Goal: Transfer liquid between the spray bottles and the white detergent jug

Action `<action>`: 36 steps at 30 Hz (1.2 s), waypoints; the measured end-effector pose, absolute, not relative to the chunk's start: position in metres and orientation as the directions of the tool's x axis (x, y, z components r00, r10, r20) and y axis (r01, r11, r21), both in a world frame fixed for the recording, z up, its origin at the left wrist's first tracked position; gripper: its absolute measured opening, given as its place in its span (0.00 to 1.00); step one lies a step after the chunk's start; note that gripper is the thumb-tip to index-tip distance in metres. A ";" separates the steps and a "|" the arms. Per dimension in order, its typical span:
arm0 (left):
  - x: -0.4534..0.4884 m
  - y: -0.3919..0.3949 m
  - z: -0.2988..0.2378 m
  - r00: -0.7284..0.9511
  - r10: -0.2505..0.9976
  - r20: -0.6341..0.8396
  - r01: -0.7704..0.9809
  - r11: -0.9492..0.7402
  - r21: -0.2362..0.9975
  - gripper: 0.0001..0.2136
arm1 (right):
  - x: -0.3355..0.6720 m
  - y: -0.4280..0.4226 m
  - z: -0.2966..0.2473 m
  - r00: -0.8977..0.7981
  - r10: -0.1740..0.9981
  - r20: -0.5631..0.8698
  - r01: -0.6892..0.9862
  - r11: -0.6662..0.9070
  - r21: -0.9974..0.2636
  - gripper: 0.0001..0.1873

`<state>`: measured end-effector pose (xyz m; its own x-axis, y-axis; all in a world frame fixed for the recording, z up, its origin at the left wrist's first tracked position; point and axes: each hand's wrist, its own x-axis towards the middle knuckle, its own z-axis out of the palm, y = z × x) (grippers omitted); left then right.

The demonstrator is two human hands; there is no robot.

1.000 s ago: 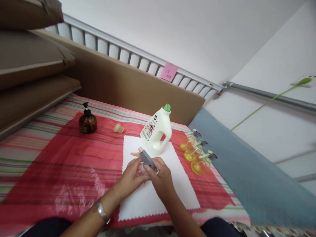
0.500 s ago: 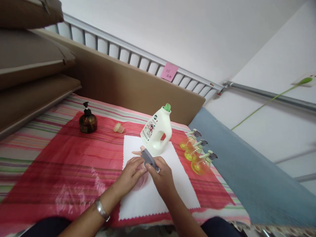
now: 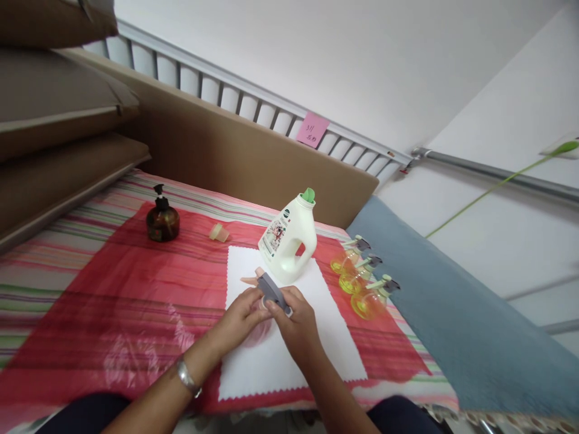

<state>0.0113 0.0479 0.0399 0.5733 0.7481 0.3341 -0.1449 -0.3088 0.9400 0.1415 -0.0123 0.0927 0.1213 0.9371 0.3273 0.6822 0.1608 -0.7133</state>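
On the white sheet [image 3: 312, 361], nearer than the jug [image 3: 284, 259], the pink bottle [image 3: 259, 333] shows more of its body than a second ago. The left hand [image 3: 241, 314] now grasps near its neck, the right hand [image 3: 299, 319] the grey spray head [image 3: 271, 290]; work seems centred there.

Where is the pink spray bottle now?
The pink spray bottle is below and left of centre in the head view, in the left hand and right hand, over the white cloth, the white jug behind.

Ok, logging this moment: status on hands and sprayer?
Left hand holding pink bottle, right hand gripping spray head. Bottle over white cloth. Jug just beyond.
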 end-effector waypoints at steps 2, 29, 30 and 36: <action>0.010 0.048 0.042 0.611 0.721 0.327 -0.175 -0.280 0.944 0.13 | 0.142 -0.013 0.094 0.124 0.938 0.325 0.679 0.159 -0.717 0.11; 0.008 0.056 0.040 0.692 0.685 0.229 -0.216 -0.107 0.971 0.17 | 0.143 -0.015 0.095 0.087 0.950 0.299 0.671 0.166 -0.723 0.16; 0.007 0.057 0.041 0.710 0.669 0.220 -0.210 -0.096 0.973 0.16 | 0.143 -0.014 0.096 0.084 0.951 0.298 0.667 0.168 -0.726 0.16; 0.015 0.045 0.039 0.511 0.823 0.247 -0.137 -0.206 0.969 0.21 | 0.137 -0.013 0.101 0.128 0.949 0.289 0.652 0.139 -0.745 0.14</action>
<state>0.0152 0.0455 0.0393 0.5114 0.8231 0.2470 -0.1368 -0.2058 0.9690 0.1372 -0.0134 0.1008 0.1281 0.9488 0.2889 0.6525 0.1387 -0.7450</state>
